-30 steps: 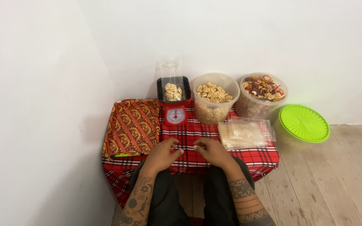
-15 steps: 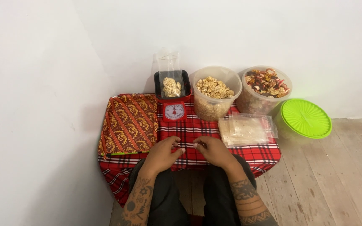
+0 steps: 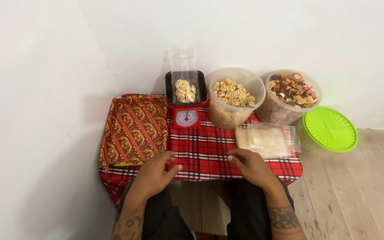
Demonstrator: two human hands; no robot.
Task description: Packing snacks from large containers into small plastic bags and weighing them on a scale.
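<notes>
left hand (image 3: 154, 171): flat, fingers loose, empty, on red plaid cloth (image 3: 201, 149)
right hand (image 3: 250, 163): flat, empty, nearer bag stack (image 3: 265, 140)
bag stack: just beyond right hand

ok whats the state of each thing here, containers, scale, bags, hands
left hand: empty, flat on the red plaid cloth
right hand: empty, fingers by the stack of clear bags
stack of clear bags: flat, unfilled
red scale: loaded, black tray on top
clear bag on the scale: upright, open, partly filled
pale-snack tub: lid off, nearly full
mixed-snack tub: lid off, full
green lid: off, beside the tubs
</notes>
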